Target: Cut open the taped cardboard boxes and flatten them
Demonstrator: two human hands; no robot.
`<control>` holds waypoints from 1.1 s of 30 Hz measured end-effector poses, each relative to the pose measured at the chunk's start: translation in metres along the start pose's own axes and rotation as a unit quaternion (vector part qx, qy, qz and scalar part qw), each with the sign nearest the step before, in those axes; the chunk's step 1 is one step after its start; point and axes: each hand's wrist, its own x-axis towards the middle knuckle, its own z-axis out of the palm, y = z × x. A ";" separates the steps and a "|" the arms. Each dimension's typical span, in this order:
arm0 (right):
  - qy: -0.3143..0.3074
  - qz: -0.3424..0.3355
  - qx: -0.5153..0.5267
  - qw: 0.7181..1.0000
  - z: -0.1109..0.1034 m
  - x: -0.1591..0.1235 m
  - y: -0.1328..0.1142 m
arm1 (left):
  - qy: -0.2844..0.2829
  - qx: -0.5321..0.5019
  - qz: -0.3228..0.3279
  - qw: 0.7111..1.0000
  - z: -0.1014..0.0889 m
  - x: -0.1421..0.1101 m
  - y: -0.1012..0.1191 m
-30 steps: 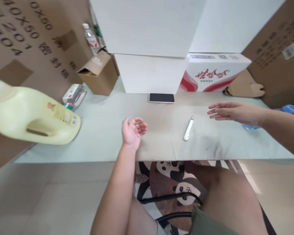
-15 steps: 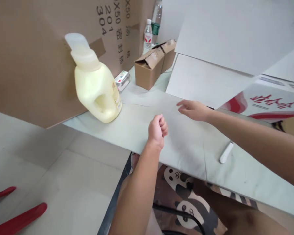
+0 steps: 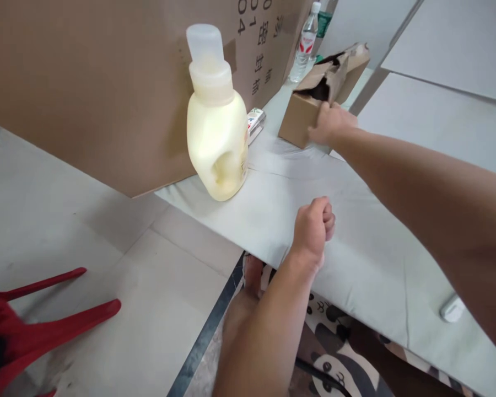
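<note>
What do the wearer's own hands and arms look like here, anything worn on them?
Both the left hand and right hand are ungloved. The left forearm and right forearm are bare, with no sleeve, watch or bracelet visible. Some fingers are hidden or blurred, so I can't rule out rings.

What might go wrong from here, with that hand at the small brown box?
Perhaps three things. The right hand is at the cardboard box, whose top gapes open, so the cardboard might tear if pulled there. A clear bottle stands just behind the box and could be knocked over. The pale yellow jug stands near the edge of the table, so a bump might tip it off.
</note>
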 end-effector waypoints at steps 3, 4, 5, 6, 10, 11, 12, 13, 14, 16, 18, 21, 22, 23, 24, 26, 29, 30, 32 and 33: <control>0.003 -0.029 0.013 1.000 -0.003 -0.019 0.015 | 0.023 0.015 0.029 0.999 -0.001 -0.001 0.001; 0.011 -0.039 0.043 0.998 -0.002 -0.030 0.021 | 0.045 0.024 0.051 0.997 -0.001 -0.001 0.001; 0.025 -0.042 0.082 0.995 -0.002 -0.043 0.027 | 0.072 0.038 0.084 0.993 -0.002 -0.002 0.000; 0.041 -0.049 0.132 0.989 -0.001 -0.060 0.033 | 0.102 0.055 0.124 0.985 -0.002 -0.002 -0.001; 0.102 -0.064 0.328 0.937 -0.009 -0.161 0.069 | 0.221 0.138 0.304 0.917 -0.004 -0.006 -0.004; 0.121 -0.040 0.357 0.925 -0.014 -0.192 0.080 | 0.239 0.159 0.338 0.896 -0.004 -0.007 -0.005; 0.145 -0.005 0.373 0.916 -0.020 -0.222 0.091 | 0.245 0.180 0.364 0.880 -0.004 -0.008 -0.006; 0.176 0.031 0.385 0.905 -0.026 -0.251 0.102 | 0.239 0.198 0.381 0.871 -0.004 -0.008 -0.008; 0.212 0.068 0.397 0.890 -0.031 -0.277 0.114 | 0.221 0.212 0.389 0.869 -0.003 -0.008 -0.011; 0.236 0.131 0.433 0.860 -0.035 -0.318 0.136 | 0.143 0.233 0.381 0.883 0.000 -0.007 -0.019; 0.259 0.163 0.477 0.824 -0.032 -0.341 0.157 | 0.034 0.266 0.359 0.894 0.005 -0.005 -0.029; 0.266 0.181 0.564 0.761 -0.016 -0.352 0.185 | -0.081 0.333 0.371 0.863 0.012 0.001 -0.041; 0.277 0.173 0.586 0.742 -0.010 -0.352 0.192 | -0.098 0.344 0.396 0.846 0.013 0.004 -0.044; 0.272 0.160 0.602 0.733 -0.005 -0.351 0.199 | -0.104 0.347 0.409 0.838 0.014 0.007 -0.045; 0.269 0.141 0.610 0.732 -0.001 -0.350 0.205 | -0.105 0.344 0.415 0.836 0.014 0.010 -0.046; 0.257 0.101 0.611 0.742 0.005 -0.347 0.212 | -0.104 0.321 0.411 0.847 0.013 0.017 -0.044; 0.249 0.061 0.620 0.742 0.008 -0.345 0.216 | -0.101 0.286 0.369 0.879 0.013 0.023 -0.039; 0.246 0.050 0.624 0.740 0.008 -0.345 0.216 | -0.106 0.277 0.348 0.889 0.013 0.023 -0.037; 0.234 0.032 0.632 0.739 0.007 -0.345 0.217 | -0.105 0.261 0.319 0.905 0.013 0.023 -0.035; 0.226 0.028 0.635 0.738 0.007 -0.345 0.217 | -0.100 0.256 0.298 0.914 0.013 0.022 -0.035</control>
